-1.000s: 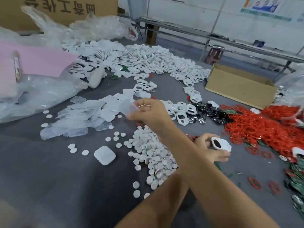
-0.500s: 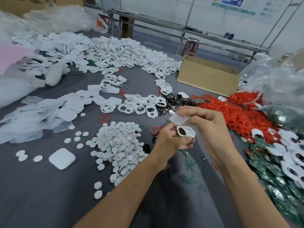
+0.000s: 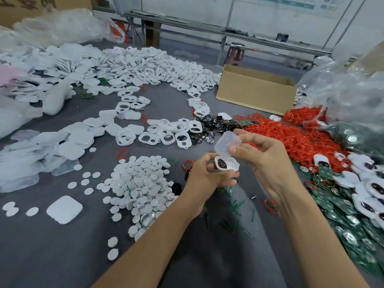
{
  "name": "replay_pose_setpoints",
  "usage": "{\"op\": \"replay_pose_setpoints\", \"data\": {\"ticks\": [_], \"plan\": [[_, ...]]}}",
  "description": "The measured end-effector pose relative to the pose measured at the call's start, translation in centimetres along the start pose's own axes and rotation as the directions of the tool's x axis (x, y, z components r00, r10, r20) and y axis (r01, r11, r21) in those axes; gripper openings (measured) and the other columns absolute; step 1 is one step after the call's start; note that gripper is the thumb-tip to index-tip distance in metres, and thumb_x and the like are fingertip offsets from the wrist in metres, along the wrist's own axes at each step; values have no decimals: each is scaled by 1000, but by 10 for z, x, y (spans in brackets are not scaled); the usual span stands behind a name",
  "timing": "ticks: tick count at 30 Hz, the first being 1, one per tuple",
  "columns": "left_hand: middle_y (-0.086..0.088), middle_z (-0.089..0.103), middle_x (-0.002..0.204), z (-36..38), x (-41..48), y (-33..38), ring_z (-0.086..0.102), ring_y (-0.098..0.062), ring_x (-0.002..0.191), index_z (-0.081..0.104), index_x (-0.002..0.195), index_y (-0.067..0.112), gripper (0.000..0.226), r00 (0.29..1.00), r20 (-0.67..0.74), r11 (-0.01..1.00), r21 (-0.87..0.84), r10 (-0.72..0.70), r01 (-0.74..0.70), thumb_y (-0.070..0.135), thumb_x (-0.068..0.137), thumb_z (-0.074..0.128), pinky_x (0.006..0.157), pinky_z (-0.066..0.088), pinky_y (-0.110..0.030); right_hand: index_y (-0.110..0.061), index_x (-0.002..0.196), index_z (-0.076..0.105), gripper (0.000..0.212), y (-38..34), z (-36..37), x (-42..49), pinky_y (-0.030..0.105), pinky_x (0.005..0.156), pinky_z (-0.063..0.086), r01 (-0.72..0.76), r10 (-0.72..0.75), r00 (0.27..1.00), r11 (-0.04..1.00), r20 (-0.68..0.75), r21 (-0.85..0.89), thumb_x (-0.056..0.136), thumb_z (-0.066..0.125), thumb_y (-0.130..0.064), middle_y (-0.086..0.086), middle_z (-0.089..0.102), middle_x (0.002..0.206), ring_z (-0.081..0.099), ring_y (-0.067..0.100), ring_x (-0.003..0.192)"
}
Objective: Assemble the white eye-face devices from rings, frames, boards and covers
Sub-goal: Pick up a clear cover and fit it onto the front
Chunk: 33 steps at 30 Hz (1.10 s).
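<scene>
Covers [image 3: 68, 140], white and rounded, are lying heaped toward the left edge of the grey counter [image 3: 52, 256], with one single cover [image 3: 64, 209] sitting apart near the front-left corner; just to its right, small white discs [image 3: 141, 188] are piling up in a loose mound; behind them, white frames [image 3: 166, 134] with eye-shaped openings are spreading in a band toward the far edge, where a far bigger heap of white parts is lying. Left hand [image 3: 209, 175] is gripping a half-built device [image 3: 226, 164] above the middle of the counter, fingers closed around its white frame, its dark inside facing up; right hand [image 3: 268, 161] is pinching a clear cover [image 3: 227, 145] between thumb and fingers, holding it tilted with its lower edge touching the device's far rim. Behind the hands, dark round parts [image 3: 216, 125] are lying in a small cluster; a cardboard box [image 3: 255, 92] is standing open near the far-right side; red rings [image 3: 291, 138] are sprawling in a wide heap to the right of the hands; green boards [image 3: 342, 208] and finished white devices [image 3: 365, 179] are crowding the right edge, beneath a crumpled clear plastic bag [image 3: 349, 92].
</scene>
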<state>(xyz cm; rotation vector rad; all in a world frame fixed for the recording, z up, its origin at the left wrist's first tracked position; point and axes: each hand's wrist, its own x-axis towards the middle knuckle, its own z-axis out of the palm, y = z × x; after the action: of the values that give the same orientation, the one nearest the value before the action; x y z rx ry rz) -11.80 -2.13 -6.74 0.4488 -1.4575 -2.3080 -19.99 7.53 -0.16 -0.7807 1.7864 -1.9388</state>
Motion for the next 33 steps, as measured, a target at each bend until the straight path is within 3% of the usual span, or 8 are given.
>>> {"op": "replay_pose_setpoints", "data": {"ticks": [3, 6, 9, 14, 16, 19, 24, 33], "plan": [[-19, 70, 103, 1, 0, 0, 68, -36, 94, 59, 106, 4, 34, 1000, -3, 999, -38, 7, -7, -11, 78, 71, 75, 61, -34, -13, 75, 76, 14, -1, -3, 0, 40, 95, 49, -4, 4, 1000, 999, 4, -33, 61, 79, -12, 6, 71, 109, 68, 20, 99], [-20, 70, 106, 1, -1, -1, 67, -40, 99, 60, 103, 8, 34, 1000, 3, 999, -33, 9, -9, -9, 77, 73, 78, 61, -36, -12, 79, 74, 8, -2, -7, 0, 29, 72, 54, 35, -35, 999, 999, 6, -36, 71, 75, -7, 6, 72, 78, 63, 19, 70], [-22, 69, 110, 0, -1, 0, 66, -42, 104, 60, 102, 11, 35, 1000, 3, 999, -36, 5, -5, -9, 76, 74, 78, 61, -35, -11, 83, 74, 11, -1, -10, 1, 16, 54, 46, 94, -97, 995, 988, -18, -120, 81, 70, -1, 0, 71, 70, 56, 9, 58], [-20, 70, 111, -3, -3, 1, 64, -41, 108, 62, 108, 8, 34, 992, 124, 999, 51, 1, -7, -6, 79, 73, 85, 59, -39, -11, 88, 76, 12, 1, -16, 4, 36, 71, 51, 147, -183, 983, 868, -30, -474, 85, 68, -4, 5, 74, 80, 62, 15, 72], [-21, 69, 112, -3, -3, 1, 62, -42, 109, 61, 111, 5, 35, 990, 144, 997, 70, 1, -11, -6, 80, 72, 88, 57, -44, -12, 88, 76, 11, 0, -19, 4, 31, 75, 52, 169, -193, 981, 831, 11, -530, 85, 69, -4, 2, 74, 84, 66, 18, 79], [-19, 69, 110, -3, -3, 2, 62, -43, 110, 62, 110, 5, 33, 986, 167, 997, 80, 10, -24, -8, 81, 70, 90, 55, -48, -11, 83, 75, 8, -1, -19, 3, 28, 69, 50, 212, -196, 976, 786, 92, -580, 83, 70, -4, 5, 72, 79, 65, 24, 77], [-16, 68, 106, -4, -3, 2, 65, -32, 101, 60, 111, 3, 35, 978, 208, 996, 83, 23, -41, -11, 81, 68, 85, 57, -42, -13, 77, 73, 11, 2, -19, 3, 39, 66, 49, 274, -209, 962, 712, 178, -647, 83, 69, -5, 9, 70, 74, 61, 30, 72], [-15, 69, 108, -6, -1, 1, 66, -28, 101, 62, 114, 5, 35, 975, 222, 997, 62, 21, -36, -8, 81, 69, 86, 58, -41, -17, 75, 72, 14, 6, -23, 5, 40, 66, 48, 280, -203, 959, 769, 195, -574, 83, 70, -6, 10, 70, 74, 60, 36, 73]]}}
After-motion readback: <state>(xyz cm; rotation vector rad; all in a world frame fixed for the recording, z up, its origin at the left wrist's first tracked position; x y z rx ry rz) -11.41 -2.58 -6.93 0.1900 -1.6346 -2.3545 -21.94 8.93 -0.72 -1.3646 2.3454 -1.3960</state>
